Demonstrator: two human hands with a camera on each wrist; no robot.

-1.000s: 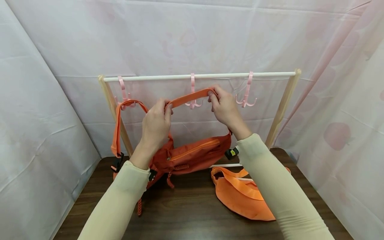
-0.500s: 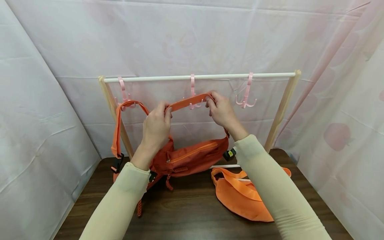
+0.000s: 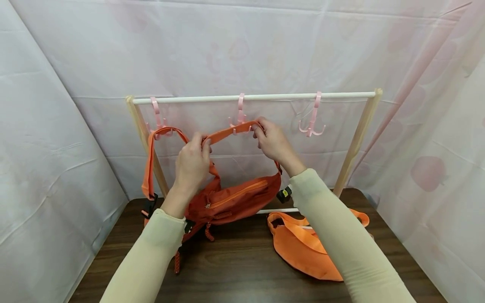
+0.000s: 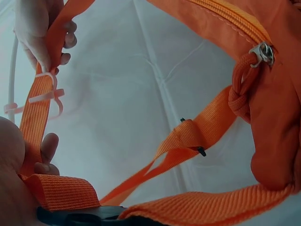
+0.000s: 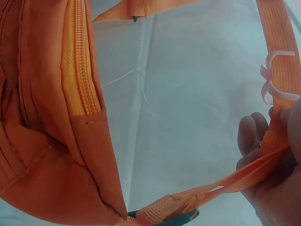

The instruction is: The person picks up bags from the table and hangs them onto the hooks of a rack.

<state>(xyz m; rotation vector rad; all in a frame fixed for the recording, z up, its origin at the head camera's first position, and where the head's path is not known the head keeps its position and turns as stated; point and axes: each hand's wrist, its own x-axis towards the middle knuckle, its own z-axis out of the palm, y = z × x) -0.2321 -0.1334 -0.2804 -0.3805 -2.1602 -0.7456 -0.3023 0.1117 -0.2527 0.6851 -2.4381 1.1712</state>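
Observation:
A dark orange waist bag (image 3: 238,198) hangs tilted below its strap (image 3: 227,132), which is stretched between both hands. My left hand (image 3: 192,162) pinches the strap's left part, thumb toward me. On the right, the strap is pinched by my right hand (image 3: 274,142), a little higher. The strap crosses the pink middle hook (image 3: 241,111), and prong tips show in front of it. In the left wrist view the hook's prongs (image 4: 54,96) stand against the strap. Whether the strap bears on them I cannot tell. The bag's zipper (image 5: 82,61) shows in the right wrist view.
The white rod (image 3: 280,97) of a wooden-posted rack carries the hooks. On the left hook (image 3: 156,111) hangs another orange strap (image 3: 149,168), its bag partly hidden behind my left arm. A bright orange bag (image 3: 299,252) lies on the dark wooden table (image 3: 235,269). The right hook (image 3: 313,115) holds nothing.
Both hands have moved slightly left, and the right hand is lower than a second ago. The strap has come down onto the level of the middle hook's prongs, and the bag has shifted left.

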